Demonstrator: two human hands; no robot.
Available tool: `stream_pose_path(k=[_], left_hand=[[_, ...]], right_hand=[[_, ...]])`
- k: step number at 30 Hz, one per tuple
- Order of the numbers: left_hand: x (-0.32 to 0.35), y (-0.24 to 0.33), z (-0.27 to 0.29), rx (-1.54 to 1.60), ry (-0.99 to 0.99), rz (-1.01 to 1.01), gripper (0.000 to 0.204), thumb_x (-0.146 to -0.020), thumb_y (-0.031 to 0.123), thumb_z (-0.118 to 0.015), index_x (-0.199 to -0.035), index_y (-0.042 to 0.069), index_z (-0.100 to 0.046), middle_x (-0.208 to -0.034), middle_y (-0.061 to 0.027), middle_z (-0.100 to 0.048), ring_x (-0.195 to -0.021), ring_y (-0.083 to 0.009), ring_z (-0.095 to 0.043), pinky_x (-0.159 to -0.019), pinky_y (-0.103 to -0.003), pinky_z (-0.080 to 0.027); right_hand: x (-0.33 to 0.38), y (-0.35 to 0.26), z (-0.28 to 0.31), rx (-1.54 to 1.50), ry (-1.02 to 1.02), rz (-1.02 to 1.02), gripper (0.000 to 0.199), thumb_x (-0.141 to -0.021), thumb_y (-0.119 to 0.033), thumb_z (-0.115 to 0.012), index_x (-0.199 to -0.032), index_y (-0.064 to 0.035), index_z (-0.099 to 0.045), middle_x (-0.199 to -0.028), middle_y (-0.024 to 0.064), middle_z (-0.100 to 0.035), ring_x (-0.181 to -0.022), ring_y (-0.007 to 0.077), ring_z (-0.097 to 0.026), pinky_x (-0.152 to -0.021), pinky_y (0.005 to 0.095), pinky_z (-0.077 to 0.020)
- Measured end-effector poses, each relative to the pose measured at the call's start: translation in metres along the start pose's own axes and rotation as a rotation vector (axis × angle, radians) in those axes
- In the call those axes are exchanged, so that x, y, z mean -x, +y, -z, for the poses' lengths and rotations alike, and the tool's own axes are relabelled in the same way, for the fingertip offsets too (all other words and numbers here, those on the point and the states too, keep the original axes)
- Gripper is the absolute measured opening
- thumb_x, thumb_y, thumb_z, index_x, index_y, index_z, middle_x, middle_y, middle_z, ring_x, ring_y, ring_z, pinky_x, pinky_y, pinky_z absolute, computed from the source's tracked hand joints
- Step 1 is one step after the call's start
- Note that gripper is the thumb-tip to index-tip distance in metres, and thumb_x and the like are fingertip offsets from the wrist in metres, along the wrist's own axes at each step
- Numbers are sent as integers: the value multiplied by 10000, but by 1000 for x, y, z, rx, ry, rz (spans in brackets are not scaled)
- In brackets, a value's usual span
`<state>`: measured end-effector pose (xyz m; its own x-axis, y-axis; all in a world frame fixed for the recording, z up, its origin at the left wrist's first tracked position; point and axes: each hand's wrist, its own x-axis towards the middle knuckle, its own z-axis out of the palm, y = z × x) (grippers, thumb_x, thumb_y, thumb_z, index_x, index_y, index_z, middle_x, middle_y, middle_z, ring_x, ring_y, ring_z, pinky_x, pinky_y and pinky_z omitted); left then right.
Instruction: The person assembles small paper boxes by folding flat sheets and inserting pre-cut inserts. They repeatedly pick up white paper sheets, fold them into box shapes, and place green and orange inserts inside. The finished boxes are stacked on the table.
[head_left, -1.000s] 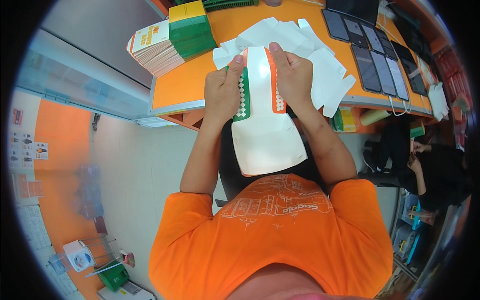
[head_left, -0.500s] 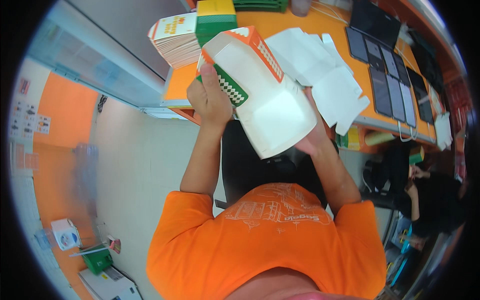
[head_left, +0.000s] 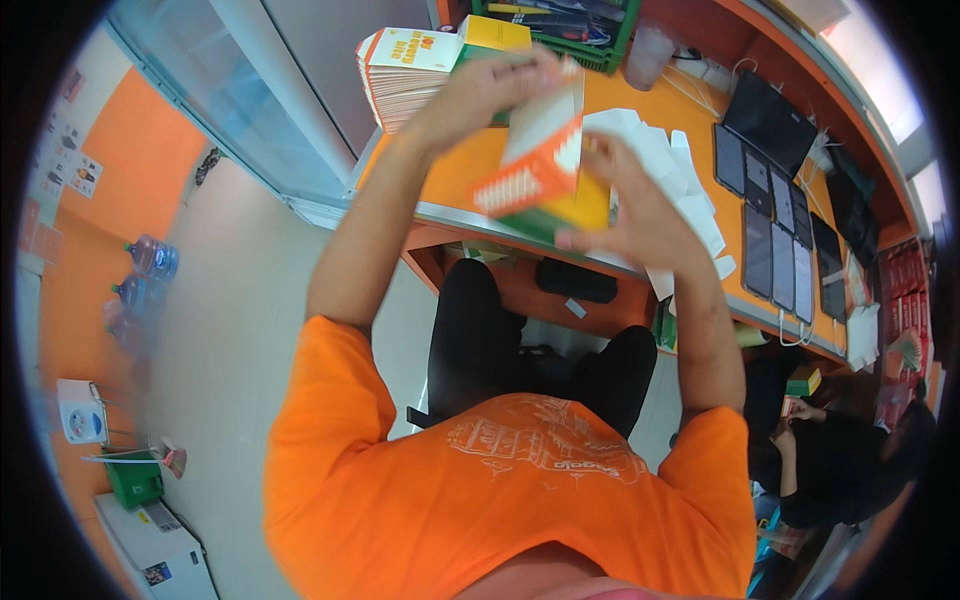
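A partly folded cardboard food box, orange, white, green and yellow, is tilted above the front edge of the orange table. Motion blurs it. My left hand has its fingers bent over the upper far edge of the box. At the other side my right hand grips it, thumb low and fingers higher up. White unfolded card blanks lie on the table behind my right hand. Beyond my left hand stands a pile of flat printed cartons, beside a yellow and green box.
Several phones and a dark laptop lie at the table's right. A green crate and a clear cup stand at the back. Another person in black sits at the right. Water bottles stand at the left wall.
The box has turned over, from its white inside showing to its printed outside. Both hands have moved farther out over the table, and my left hand now reaches over the box's top.
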<state>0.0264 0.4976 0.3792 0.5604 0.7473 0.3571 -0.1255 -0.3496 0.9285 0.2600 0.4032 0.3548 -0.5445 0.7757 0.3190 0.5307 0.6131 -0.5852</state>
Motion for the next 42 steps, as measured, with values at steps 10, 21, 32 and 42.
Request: stream_pose_path(k=[10,21,32,42], left_hand=[[-76,44,164,-386,418,208,497,-995,467,-561,-1277,71,-665,-1173,-66,-689,-1098,-196,-613,-1006,-385,-455],[-57,-36,245,-916,434,369,423,-889,302,-760,-1153,-28,-732,-990,-173,-755,-871,-238,-724,-798,-376,-568],[-34,-35,205,-1465,252,489,454,-907,204,-627,-1324,23,-639,-1287,-195,-671,-1170,-360,-645,-1000,-430,-507],[-55,-90,175,-1415,98,234,388,-948,237,-535,-1263,42,-649,-1255,-167,-654,-1163,-355,-613,-1049,-477,-463]], right_hand=[[-169,64,60,147,61,80,961,-773,-248,-818,-1607,-209,-342,-1511,200,-399,-1407,356,-383,-1179,415,-341],[-236,80,20,126,-133,-79,857,-869,-491,-698,-1574,-122,-380,-1586,247,-356,-1495,391,-296,-1221,459,-276],[-244,95,-53,480,95,-87,879,-933,-734,-449,-1483,-48,-465,-1539,239,-412,-1463,447,-312,-1199,521,-286],[-295,97,-42,481,18,-188,965,-882,-847,-367,-1547,-149,-409,-1570,224,-415,-1440,411,-421,-1169,591,-289]])
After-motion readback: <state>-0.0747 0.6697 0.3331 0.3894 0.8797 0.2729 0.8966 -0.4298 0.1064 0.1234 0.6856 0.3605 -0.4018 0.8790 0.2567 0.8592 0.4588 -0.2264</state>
